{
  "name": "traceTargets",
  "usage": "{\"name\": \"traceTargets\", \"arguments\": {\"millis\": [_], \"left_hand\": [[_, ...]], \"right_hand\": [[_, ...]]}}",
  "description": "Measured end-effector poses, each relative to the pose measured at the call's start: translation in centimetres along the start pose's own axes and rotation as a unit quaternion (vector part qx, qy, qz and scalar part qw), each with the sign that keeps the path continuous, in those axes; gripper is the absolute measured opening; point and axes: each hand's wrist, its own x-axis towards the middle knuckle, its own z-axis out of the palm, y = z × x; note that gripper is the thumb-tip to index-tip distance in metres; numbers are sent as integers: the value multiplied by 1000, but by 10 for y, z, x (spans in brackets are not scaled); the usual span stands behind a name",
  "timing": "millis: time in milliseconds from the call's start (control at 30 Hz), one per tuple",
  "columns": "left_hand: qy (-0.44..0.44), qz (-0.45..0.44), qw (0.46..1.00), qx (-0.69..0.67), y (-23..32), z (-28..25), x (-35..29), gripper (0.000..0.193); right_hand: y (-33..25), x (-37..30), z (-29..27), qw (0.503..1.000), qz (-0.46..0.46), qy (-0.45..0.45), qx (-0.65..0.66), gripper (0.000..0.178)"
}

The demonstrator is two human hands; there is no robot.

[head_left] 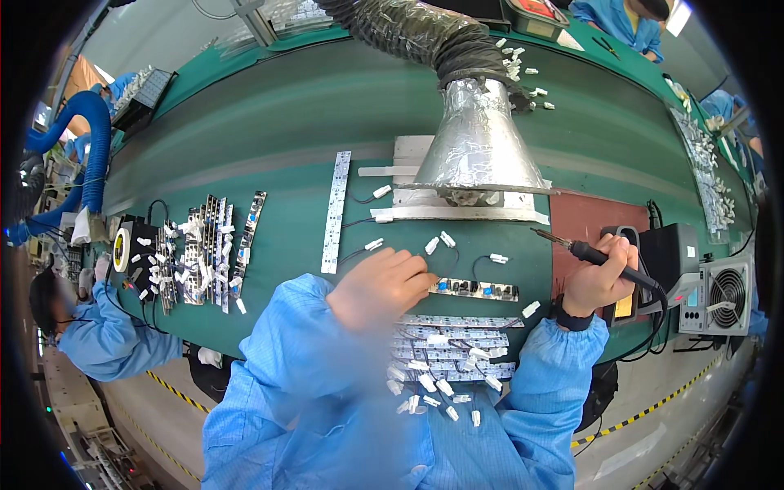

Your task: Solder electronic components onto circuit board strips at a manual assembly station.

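My right hand point(599, 282) is closed round the handle of a soldering iron point(594, 255), whose metal tip points left and up over the red-brown mat. My left hand point(382, 286) has its fingers curled, with the fingertips pressed on the left end of a short circuit board strip point(474, 289). That strip carries dark and blue parts, and thin wires with white connectors point(498, 259) lead off its far side. Close to my body lies a stack of white LED strips point(457, 345) with several wired connectors. One longer white LED strip point(336, 211) lies upright left of centre.
A foil-covered fume hood point(480, 143) on a ribbed duct hangs over a white board fixture point(457, 212). More wired strips point(200, 253) lie at left. The soldering station point(694, 298) and fan box point(727, 298) stand at right. A co-worker point(114, 327) sits at left.
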Motion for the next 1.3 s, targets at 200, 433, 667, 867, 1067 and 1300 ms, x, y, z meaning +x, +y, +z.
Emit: {"name": "traceTargets", "arguments": {"millis": [200, 433, 667, 867, 1067, 1300], "left_hand": [[167, 26, 982, -82, 5, -28, -1, 16], [77, -281, 851, -438, -1, -6, 1, 20], [63, -216, 861, -456, -13, 8, 0, 31], [88, -166, 910, -369, -13, 10, -2, 33], [95, -165, 918, -347, -12, 13, -2, 35], [100, -158, 916, -355, -13, 16, -3, 35]], "right_hand": [[14, 12, -25, 997, -27, 44, 52, 27], [-1, 10, -8, 991, -68, 115, 25, 30], [-40, -52, 14, 982, -123, -144, 16, 25], [-43, -65, 24, 912, -187, -365, 24, 20], [-40, -72, 34, 894, -191, -404, 19, 17], [-37, -77, 36, 889, -186, -418, 24, 17]]}}
